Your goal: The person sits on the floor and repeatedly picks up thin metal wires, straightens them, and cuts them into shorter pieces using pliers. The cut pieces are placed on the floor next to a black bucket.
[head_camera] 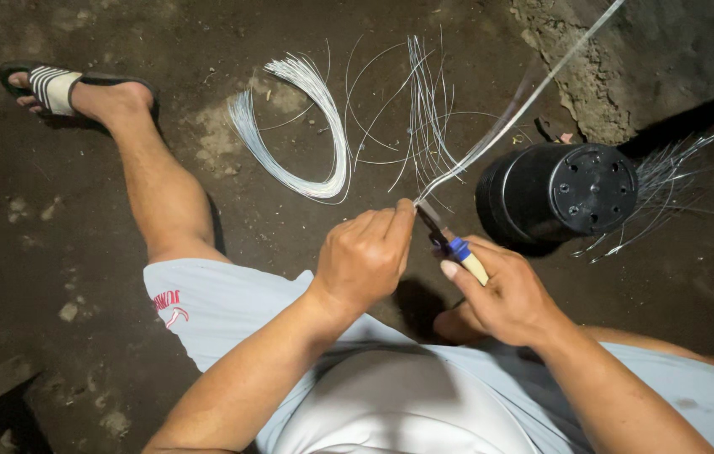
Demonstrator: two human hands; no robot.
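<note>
Where dirt floor [79,252] lies open, left hand [365,252] pinches strip [508,118].

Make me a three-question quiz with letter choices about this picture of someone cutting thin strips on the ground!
1. Where does the black plastic pot lie?
A. on the person's lap
B. on its side on the dirt floor, beside the right hand
C. upright by the sandal

2. What colour is the band on the knife handle?
A. blue
B. red
C. green

3. What is the left hand doing?
A. resting open on the knee
B. lifting the pot
C. pinching a long pale strip

Answers:
1 B: the pot's holed base faces the camera, just beyond the right hand.
2 A: a blue band sits above the cream handle.
3 C: its fingers close on the strip where the blade meets it.
</note>
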